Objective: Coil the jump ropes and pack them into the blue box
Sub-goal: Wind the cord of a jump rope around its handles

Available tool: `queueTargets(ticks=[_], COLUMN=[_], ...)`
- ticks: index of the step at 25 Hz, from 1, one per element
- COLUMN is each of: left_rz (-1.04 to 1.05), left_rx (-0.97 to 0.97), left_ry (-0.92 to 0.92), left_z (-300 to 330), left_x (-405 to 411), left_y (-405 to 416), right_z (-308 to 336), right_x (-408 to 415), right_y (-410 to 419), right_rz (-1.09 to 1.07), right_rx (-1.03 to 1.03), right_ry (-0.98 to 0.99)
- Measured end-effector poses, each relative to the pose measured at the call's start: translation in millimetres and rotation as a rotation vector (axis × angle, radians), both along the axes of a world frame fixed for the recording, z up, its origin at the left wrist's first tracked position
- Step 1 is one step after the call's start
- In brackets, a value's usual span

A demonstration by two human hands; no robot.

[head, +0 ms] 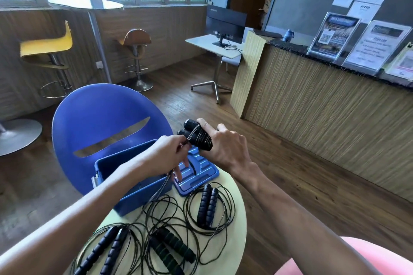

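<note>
Head view: right hand [225, 147] grips paired black handles [196, 135] above the open blue box [131, 183], left hand [166, 156] pinching the cord wound round them. Three more jump ropes [167, 230] sprawl to the rim of a small round table [237, 225]. Wood floor, blue chair [100, 114], reception counter [324, 105]; wall reads "HEALTH", monitor [225, 23] "Lenovo"

four jump ropes [209, 206], one blue box [134, 176], one lid [199, 172], two hands [223, 147]
</note>
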State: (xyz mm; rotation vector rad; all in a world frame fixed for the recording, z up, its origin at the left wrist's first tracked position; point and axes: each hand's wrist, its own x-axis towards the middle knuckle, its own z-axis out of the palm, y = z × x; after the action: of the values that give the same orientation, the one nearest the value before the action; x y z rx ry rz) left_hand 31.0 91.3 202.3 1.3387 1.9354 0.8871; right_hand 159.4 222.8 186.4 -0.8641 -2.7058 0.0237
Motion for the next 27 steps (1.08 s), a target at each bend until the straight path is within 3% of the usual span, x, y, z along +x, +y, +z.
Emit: queueTargets(ticks=[4, 6, 8, 12, 17, 23, 27], left_rz=[0.069, 0.072, 0.08, 0.175, 0.364, 0.379, 0.362], left_rx=[0.003, 0.09, 0.108, 0.056, 0.057, 0.145, 0.137], left_ry=[-0.695, -0.895, -0.855, -0.594, -0.629, -0.376, -0.388], left_z=[-7.9, -15.5, -19.2, -7.7, -3.5, 0.3, 3.9], left_x=[9.0, 8.9, 10.6, 17.7, 19.1, 28.1, 27.2], left_y=[1.1, -0.3, -0.5, 0.9, 6.7, 17.6, 19.3], right_z=[2.1, 2.7, 1.6, -2.5, -9.5, -14.1, -17.2], right_x=[2.7, 2.4, 1.4, -1.1, -5.9, -3.5, -1.1], right_y=[1.5, 2.4, 3.3, 4.7, 9.4, 1.4, -1.9], right_rz=[-0.016, -0.015, -0.021, -0.058, -0.107, -0.023, 0.032], right_rx=[0.009, 0.051, 0.064, 0.019, 0.035, -0.031, 0.012], right_ry=[0.045, 0.037, 0.034, 0.012, 0.052, -0.002, -0.082])
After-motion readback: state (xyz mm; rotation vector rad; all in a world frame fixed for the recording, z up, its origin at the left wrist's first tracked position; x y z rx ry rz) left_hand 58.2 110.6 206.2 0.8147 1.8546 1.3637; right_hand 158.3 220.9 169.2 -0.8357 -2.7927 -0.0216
